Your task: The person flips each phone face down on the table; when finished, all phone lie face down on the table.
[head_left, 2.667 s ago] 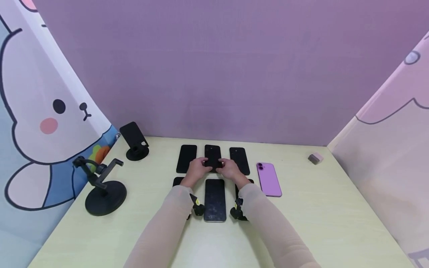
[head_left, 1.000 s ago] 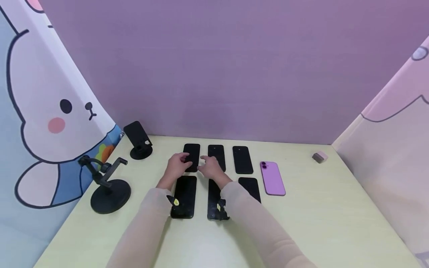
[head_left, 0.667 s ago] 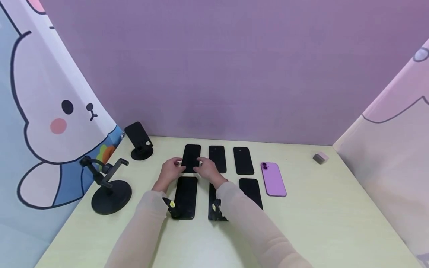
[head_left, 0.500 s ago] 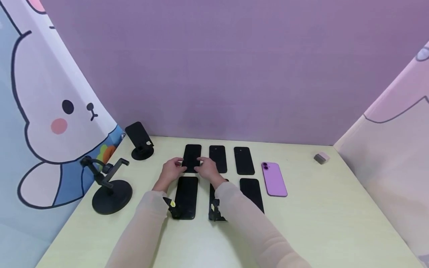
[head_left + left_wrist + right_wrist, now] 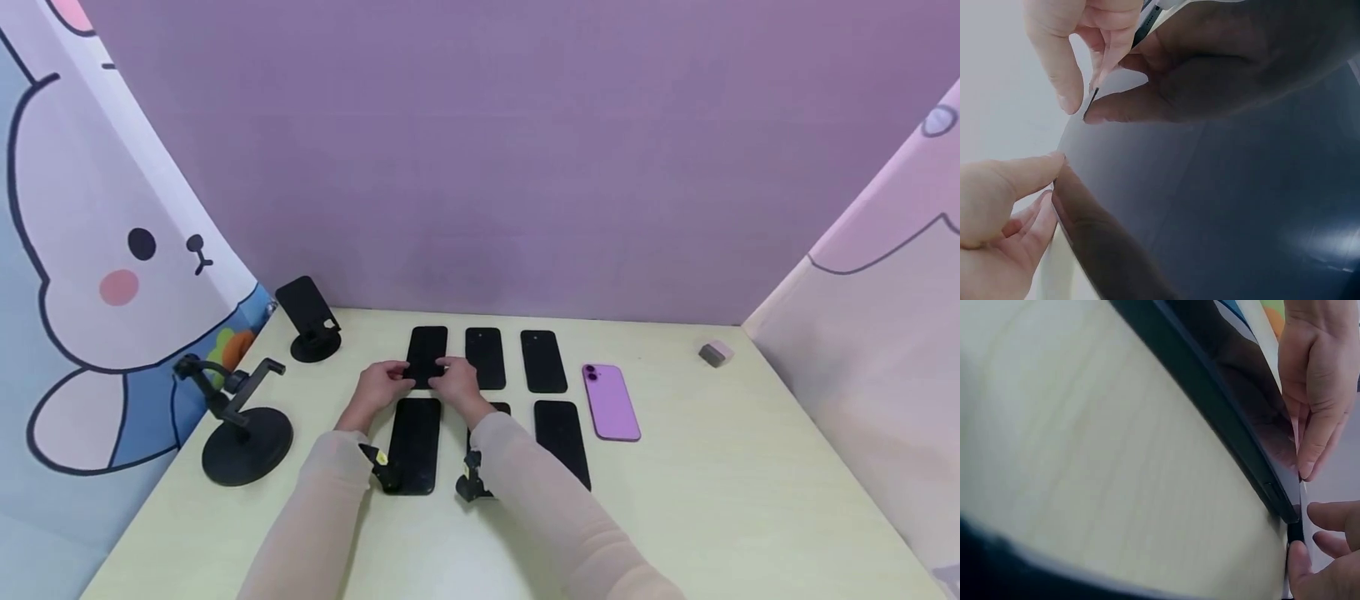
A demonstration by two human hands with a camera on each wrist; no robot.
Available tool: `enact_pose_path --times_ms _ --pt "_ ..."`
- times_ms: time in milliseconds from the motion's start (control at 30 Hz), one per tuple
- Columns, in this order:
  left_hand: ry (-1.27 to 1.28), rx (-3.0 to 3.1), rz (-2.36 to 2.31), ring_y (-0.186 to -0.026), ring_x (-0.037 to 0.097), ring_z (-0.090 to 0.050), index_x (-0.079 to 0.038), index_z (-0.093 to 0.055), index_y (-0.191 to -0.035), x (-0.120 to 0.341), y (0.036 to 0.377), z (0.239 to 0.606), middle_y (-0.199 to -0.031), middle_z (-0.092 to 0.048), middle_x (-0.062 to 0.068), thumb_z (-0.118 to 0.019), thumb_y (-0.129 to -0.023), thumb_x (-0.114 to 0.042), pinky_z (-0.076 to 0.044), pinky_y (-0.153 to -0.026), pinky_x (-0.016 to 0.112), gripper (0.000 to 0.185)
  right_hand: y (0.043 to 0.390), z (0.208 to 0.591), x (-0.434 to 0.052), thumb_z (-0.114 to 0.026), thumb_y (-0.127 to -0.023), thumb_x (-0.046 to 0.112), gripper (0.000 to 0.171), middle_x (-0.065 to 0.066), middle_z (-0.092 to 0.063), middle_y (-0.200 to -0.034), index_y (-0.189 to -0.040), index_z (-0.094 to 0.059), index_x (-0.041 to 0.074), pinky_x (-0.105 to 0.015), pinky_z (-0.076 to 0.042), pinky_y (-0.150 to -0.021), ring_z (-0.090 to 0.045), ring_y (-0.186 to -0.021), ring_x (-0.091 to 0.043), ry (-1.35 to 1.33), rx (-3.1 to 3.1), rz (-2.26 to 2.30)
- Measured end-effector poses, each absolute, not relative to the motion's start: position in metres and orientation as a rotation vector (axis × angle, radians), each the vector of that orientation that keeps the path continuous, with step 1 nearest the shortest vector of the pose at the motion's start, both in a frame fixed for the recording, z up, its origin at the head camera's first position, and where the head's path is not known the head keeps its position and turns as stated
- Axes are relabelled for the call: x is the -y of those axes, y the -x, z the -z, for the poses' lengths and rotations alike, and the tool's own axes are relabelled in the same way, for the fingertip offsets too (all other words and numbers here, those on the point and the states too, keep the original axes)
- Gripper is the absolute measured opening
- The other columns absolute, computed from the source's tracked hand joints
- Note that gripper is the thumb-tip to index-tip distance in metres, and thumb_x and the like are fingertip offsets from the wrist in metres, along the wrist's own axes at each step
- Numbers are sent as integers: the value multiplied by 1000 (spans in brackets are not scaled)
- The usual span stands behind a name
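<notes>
both hands have shifted leftward since the earliest frame, from the middle phone (image 5: 485, 358) to the far-left phone (image 5: 426, 350); against half a second ago they have barely moved. left hand (image 5: 381, 386) and right hand (image 5: 457, 383) grip that phone between them, thumbs and fingertips bent against its opposite side edges, toward its near end. holding it by the sides probably keeps it steady and square while most of its face stays uncovered; it appears to lie flat on the table (image 5: 735, 467).

just right of the right fingers lies the middle phone, then the far-right phone (image 5: 543, 362); both show lenses at the top, so likely rest face down. nearer the person than the fingers are the near-left phone (image 5: 416, 446), the near-middle phone (image 5: 501, 407), partly hidden by the right sleeve (image 5: 562, 517), and the near-right phone (image 5: 562, 442). such even spacing looks deliberate, two rows of three.

farther right of the fingers are the purple phone (image 5: 611, 402), lens side up, and a small block (image 5: 716, 353). well left stand a plate stand (image 5: 303, 307) and an arm stand (image 5: 247, 450).

no brand, label or writing can be read.
</notes>
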State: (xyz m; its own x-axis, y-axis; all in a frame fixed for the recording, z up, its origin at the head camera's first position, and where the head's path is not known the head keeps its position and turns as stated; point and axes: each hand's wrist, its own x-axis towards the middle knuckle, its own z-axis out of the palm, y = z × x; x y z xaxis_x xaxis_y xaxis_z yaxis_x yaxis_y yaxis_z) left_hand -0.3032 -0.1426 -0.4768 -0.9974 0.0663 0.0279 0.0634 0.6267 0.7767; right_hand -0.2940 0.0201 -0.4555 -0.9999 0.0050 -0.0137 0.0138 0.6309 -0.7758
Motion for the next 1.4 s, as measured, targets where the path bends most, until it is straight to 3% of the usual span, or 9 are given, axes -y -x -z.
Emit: enact_pose_path --times_ms 200,367,767,1033,1233,1400 --pt "-144 -2832 -1365 -101 34 -61 8 -63 -121 141 303 478 -107 -67 22 -72 -87 -10 -48 -88 44 40 294 456 -20 -73 -85 10 43 -13 -68 -112 -127 -65 5 -30 -51 -81 -64 -102 -23 -36 -2833 1341" --pt "-168 -2832 -1303 -104 35 -60 8 -60 -127 143 305 476 -114 -64 23 -72 -88 -12 -48 -89 44 46 297 455 -22 -72 -87 11 49 -13 -67 -112 -134 -59 6 -31 -51 -77 -63 -99 -23 -5 -2785 1300" --pt "-180 -2830 -1234 -101 35 -59 8 -58 -129 142 307 471 -112 -63 25 -69 -91 -14 -48 -86 45 46 297 452 -24 -71 -88 9 49 -16 -65 -117 -135 -59 8 -35 -51 -82 -61 -107 -27 -18 -2724 1378" --pt "-214 -2868 -1260 -94 33 -63 11 -62 -122 137 306 472 -100 -67 21 -66 -93 -12 -50 -82 43 37 297 449 -26 -71 -85 5 44 -13 -66 -109 -129 -64 7 -32 -51 -76 -61 -99 -25 -37 -2683 1587" --pt "-229 -2825 -1386 -85 26 -66 7 -66 -117 136 308 476 -93 -70 15 -63 -94 -14 -52 -75 37 31 296 445 -24 -69 -89 6 40 -12 -64 -109 -128 -64 7 -32 -52 -73 -61 -94 -23 -54 -2554 1791" --pt "-267 -2822 -1437 -84 25 -68 5 -67 -117 134 305 476 -97 -71 16 -59 -96 -16 -53 -76 38 31 296 443 -22 -68 -91 8 39 -10 -65 -104 -129 -61 6 -33 -54 -73 -66 -87 -23 -50 -2421 1921"
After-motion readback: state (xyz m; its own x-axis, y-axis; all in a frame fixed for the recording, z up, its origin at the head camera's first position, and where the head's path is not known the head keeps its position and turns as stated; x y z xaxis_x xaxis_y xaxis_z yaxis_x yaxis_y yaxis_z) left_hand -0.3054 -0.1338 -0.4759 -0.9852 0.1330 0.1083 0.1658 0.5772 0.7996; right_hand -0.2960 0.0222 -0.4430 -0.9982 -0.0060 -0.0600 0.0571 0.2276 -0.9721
